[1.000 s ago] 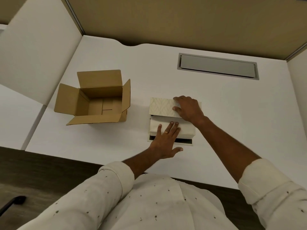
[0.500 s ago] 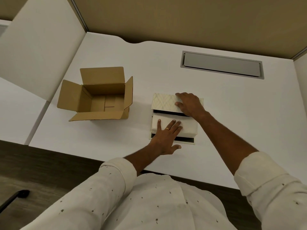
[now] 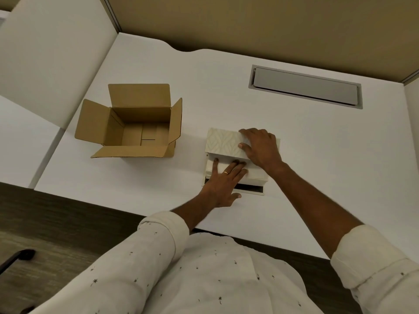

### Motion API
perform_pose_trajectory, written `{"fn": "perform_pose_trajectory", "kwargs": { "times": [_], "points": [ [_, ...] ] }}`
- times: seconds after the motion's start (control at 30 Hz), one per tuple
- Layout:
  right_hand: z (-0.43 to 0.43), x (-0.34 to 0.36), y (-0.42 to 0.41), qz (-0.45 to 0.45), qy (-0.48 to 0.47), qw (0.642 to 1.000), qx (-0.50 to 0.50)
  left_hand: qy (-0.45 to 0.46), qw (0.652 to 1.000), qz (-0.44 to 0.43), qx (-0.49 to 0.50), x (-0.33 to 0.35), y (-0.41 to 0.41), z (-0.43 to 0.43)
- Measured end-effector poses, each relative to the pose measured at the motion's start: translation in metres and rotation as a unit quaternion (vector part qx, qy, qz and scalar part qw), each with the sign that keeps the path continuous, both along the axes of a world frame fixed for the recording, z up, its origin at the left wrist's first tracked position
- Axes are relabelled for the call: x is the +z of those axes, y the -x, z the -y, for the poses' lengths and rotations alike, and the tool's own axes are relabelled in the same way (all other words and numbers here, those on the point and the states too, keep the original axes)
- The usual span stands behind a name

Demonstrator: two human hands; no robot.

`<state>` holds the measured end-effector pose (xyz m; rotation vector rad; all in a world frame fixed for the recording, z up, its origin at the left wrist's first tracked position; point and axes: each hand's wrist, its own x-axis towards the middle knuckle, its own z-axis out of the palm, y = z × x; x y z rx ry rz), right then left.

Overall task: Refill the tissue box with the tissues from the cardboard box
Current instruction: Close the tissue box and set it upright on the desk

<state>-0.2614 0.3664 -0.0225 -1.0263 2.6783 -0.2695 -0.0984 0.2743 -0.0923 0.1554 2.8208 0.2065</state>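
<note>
The cream, leaf-patterned tissue box [image 3: 223, 142] lies on the white desk [image 3: 317, 155] in the middle of the view, its near end open. A white stack of tissues [image 3: 256, 175] sits partly inside it, sticking out toward me over the box's flap [image 3: 251, 189]. My left hand [image 3: 223, 182] lies flat on the stack, fingertips at the box's opening. My right hand [image 3: 260, 148] rests on the box's top, holding it down. The brown cardboard box [image 3: 136, 125] stands open to the left, nothing visible inside.
A grey cable-tray lid [image 3: 305, 88] is set into the desk at the back right. White partition panels [image 3: 52, 62] stand on the left, a tan wall behind. The desk's front edge runs just below my hands.
The tissue stack has slid further into the tissue box under my left hand, closing the dark gap. My right hand stays on the box top.
</note>
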Motion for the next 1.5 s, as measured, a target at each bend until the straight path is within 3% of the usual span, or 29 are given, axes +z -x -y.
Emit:
{"fn": "perform_pose_trajectory", "kwargs": {
  "times": [0.4, 0.63, 0.9, 1.1, 1.2, 1.33, 1.4, 1.5],
  "points": [
    [-0.018, 0.002, -0.044, -0.033, 0.044, 0.998, -0.023, 0.005, 1.000, -0.017, -0.012, -0.009, -0.011, -0.003],
    [-0.022, -0.005, -0.058, -0.061, 0.016, 0.998, -0.030, -0.011, 0.989, -0.096, -0.113, -0.028, -0.052, 0.008],
    [-0.028, -0.012, -0.070, -0.082, 0.009, 0.996, -0.019, 0.003, 0.998, -0.064, -0.021, -0.027, -0.065, 0.005],
    [-0.032, -0.018, -0.082, -0.096, -0.005, 0.995, -0.018, -0.002, 0.999, -0.051, -0.010, -0.026, -0.072, 0.005],
    [-0.036, -0.024, -0.090, -0.105, 0.001, 0.994, -0.021, -0.016, 0.992, -0.122, -0.030, -0.024, -0.080, 0.011],
    [-0.044, -0.037, -0.104, -0.125, 0.011, 0.992, -0.020, -0.119, 0.958, -0.260, 0.016, -0.018, -0.086, 0.023],
    [-0.047, -0.046, -0.111, -0.131, 0.016, 0.991, -0.016, -0.131, 0.951, -0.276, 0.044, -0.012, -0.082, 0.029],
    [-0.052, -0.057, -0.117, -0.142, 0.012, 0.990, -0.004, -0.088, 0.966, -0.233, 0.068, -0.003, -0.065, 0.036]
  ]
}}
